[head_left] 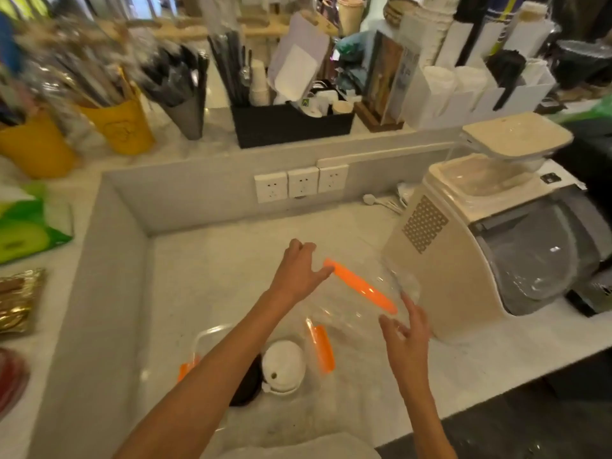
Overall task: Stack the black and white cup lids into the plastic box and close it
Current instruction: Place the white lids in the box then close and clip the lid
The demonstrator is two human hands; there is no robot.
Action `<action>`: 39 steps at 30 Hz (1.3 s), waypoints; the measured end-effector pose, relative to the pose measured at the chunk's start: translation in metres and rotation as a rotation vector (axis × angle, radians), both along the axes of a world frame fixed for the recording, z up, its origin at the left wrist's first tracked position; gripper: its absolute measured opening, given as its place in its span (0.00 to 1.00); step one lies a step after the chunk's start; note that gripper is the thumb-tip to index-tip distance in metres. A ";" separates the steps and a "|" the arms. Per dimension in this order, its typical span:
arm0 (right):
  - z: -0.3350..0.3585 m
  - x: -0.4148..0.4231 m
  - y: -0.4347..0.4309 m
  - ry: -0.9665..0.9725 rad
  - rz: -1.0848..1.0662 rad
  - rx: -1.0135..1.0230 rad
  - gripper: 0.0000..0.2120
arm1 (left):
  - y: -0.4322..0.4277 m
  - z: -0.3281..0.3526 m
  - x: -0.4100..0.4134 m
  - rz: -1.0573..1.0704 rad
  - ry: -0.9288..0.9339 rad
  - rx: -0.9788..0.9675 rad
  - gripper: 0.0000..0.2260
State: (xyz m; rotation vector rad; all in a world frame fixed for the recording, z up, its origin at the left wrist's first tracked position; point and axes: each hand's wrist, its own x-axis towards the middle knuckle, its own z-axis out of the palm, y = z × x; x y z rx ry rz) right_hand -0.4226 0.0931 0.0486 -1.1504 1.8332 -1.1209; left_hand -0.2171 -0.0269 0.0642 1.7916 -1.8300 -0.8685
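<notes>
A clear plastic box (212, 330) with orange side clips (321, 349) stands on the white counter near me. Inside it lies a stack of white cup lids (283, 362). Beside them is a stack of black cup lids (247, 387), partly hidden by my left forearm. Above and behind the box, the clear box lid (351, 313) hangs tilted, with an orange clip (362, 287) along its far edge. My left hand (298, 274) grips the lid at the clip's left end. My right hand (408, 332) holds the lid's right edge with its fingers spread.
A cream ice machine (463, 260) stands close to the right of the lid. Wall sockets (301, 182) sit on the low grey partition behind. On the raised shelf are yellow buckets (122, 127) and a black basket (291, 125) of straws and cups. Packets (23, 226) lie at left.
</notes>
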 end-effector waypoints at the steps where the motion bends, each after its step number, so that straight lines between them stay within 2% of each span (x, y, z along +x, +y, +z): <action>1: 0.009 0.010 -0.016 0.078 0.063 -0.042 0.24 | 0.005 0.009 0.015 0.085 0.065 -0.031 0.28; 4: 0.030 0.048 -0.052 0.217 0.230 -0.091 0.19 | 0.031 0.031 0.062 0.313 0.244 -0.074 0.24; 8: 0.039 0.094 -0.072 0.318 0.470 -0.106 0.14 | 0.084 0.033 0.109 0.547 0.335 -0.053 0.23; 12: 0.044 0.127 -0.063 0.483 0.666 -0.099 0.12 | 0.141 0.021 0.131 0.678 0.311 0.043 0.29; 15: 0.050 0.131 -0.044 0.616 0.736 -0.105 0.12 | 0.180 0.013 0.134 0.754 0.185 0.106 0.29; 20: 0.042 0.113 -0.006 0.656 0.774 -0.023 0.12 | 0.217 -0.002 0.113 0.712 -0.080 0.180 0.18; 23: 0.030 0.108 0.012 0.579 0.759 0.049 0.13 | 0.226 -0.004 0.102 0.757 -0.020 0.190 0.13; 29: 0.019 0.113 0.025 0.566 0.740 0.047 0.15 | 0.229 -0.009 0.106 0.712 -0.031 0.235 0.19; 39: 0.014 0.112 0.020 0.692 0.716 0.149 0.14 | 0.226 -0.017 0.106 0.688 -0.052 0.209 0.19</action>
